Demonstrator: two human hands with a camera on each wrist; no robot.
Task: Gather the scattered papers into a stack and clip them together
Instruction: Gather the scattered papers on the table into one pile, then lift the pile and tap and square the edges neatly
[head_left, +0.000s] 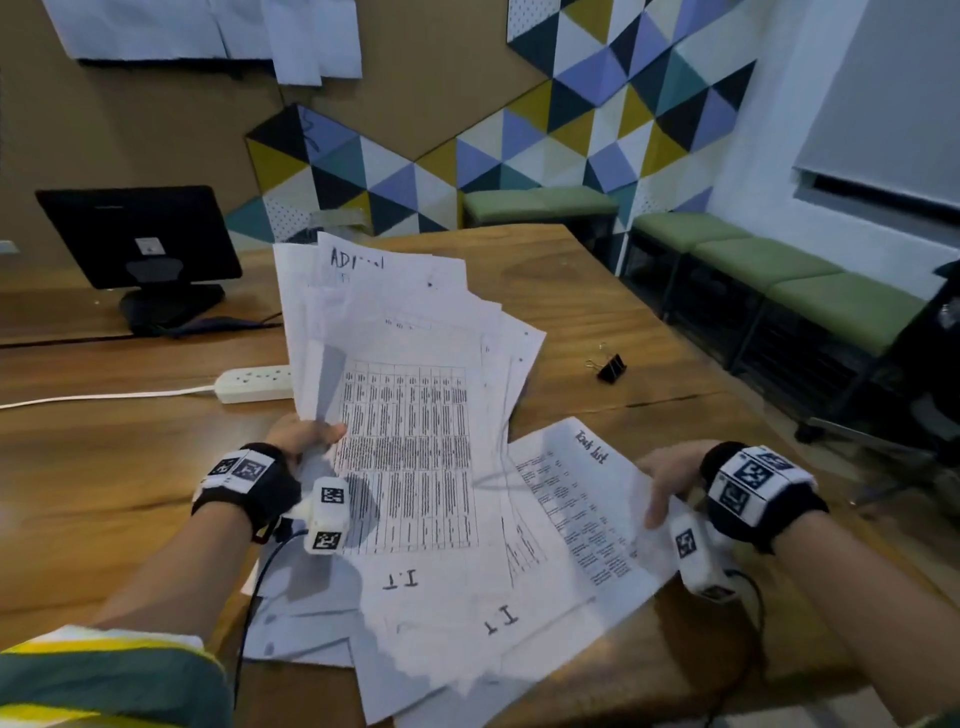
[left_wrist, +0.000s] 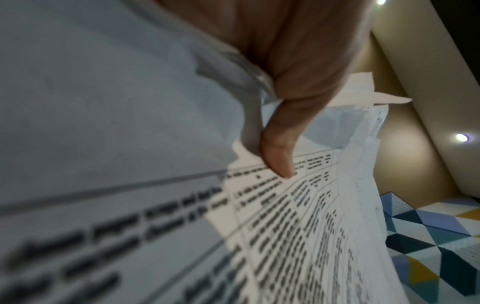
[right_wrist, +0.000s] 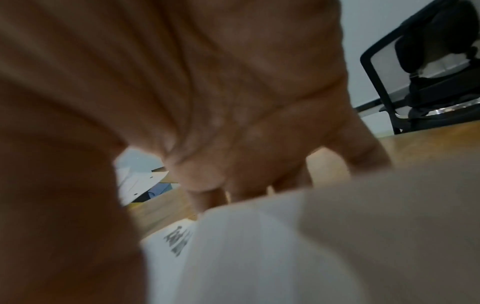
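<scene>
My left hand (head_left: 306, 436) grips a fanned bundle of printed papers (head_left: 405, 405) at its left edge and holds it tilted up off the wooden table (head_left: 597, 291). In the left wrist view the thumb (left_wrist: 278, 152) presses on the top sheet of the bundle (left_wrist: 298, 236). My right hand (head_left: 667, 483) pinches the right edge of a sheet headed "Task list" (head_left: 576, 499), thumb on top. Up close the right hand (right_wrist: 233, 102) curls over that sheet (right_wrist: 246, 246), which bulges upward. More loose sheets (head_left: 301, 613) lie under the bundle's near end. A black binder clip (head_left: 609, 366) lies on the table beyond the papers, to the right.
A black monitor (head_left: 137, 244) stands at the back left, with a white power strip (head_left: 254, 383) and its cable in front of it. Green benches (head_left: 779, 270) line the right wall. A black office chair (right_wrist: 428, 72) stands past the table's right edge.
</scene>
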